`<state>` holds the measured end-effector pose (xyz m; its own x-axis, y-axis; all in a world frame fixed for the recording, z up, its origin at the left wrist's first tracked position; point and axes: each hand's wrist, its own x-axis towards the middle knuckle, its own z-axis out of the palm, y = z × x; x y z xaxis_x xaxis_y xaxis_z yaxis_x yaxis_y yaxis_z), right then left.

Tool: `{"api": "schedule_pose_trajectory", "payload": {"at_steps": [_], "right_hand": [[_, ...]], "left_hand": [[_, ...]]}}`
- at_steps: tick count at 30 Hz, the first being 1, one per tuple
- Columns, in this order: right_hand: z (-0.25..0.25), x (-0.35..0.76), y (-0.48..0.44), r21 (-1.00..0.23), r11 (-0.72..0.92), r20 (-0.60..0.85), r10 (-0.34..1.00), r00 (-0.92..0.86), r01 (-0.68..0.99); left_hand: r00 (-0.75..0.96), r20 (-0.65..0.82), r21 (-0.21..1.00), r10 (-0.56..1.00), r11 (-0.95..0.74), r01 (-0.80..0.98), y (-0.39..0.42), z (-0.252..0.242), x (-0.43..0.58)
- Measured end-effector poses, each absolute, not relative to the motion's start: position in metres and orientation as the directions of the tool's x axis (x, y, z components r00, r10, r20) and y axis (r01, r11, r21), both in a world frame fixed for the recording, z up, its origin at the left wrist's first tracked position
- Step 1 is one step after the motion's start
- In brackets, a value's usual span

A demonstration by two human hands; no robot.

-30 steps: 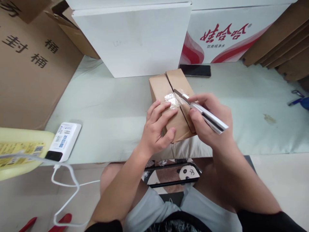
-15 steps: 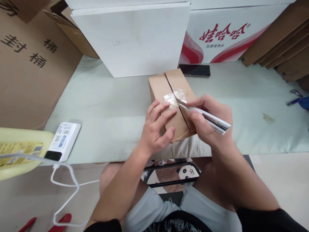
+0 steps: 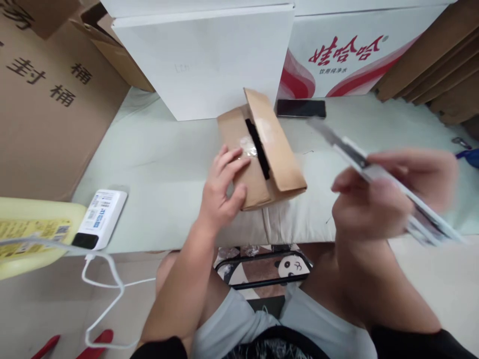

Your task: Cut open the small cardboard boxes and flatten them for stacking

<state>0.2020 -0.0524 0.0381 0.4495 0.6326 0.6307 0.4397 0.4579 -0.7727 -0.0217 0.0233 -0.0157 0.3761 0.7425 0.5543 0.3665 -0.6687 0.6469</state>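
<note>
A small brown cardboard box stands on the pale green cloth in front of me. Its right flap is lifted, and a dark gap shows between the two flaps. Clear tape sticks to the left flap. My left hand rests on that flap, fingers spread over its near part. To the right of the box, my right hand is closed round a utility knife with its blade out, pointing up and left. Motion blurs this hand and the knife.
Behind the box stand a white carton, a red-and-white carton and a black phone. A white power bank with a cable and a yellow container lie at left. Large cardboard rises far left.
The knife has left the box seam and moved right and up with my right hand. The right flap has risen, opening a gap. The box and my left hand have shifted slightly left.
</note>
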Motion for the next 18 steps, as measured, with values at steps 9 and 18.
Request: {"api": "schedule_pose_trajectory", "payload": {"at_steps": [9,18], "right_hand": [[-0.031,0.232,0.007,-0.589,-0.011,0.221,0.960,0.174,0.808],[-0.032,0.228,0.005,-0.476,-0.121,-0.085,0.992,0.092,0.871]], "left_hand": [[-0.189,0.141,0.987,0.972,-0.152,-0.046,0.056,-0.030,-0.071],[-0.117,0.111,0.958,0.987,-0.138,-0.252,0.045,-0.015,-0.051]]}}
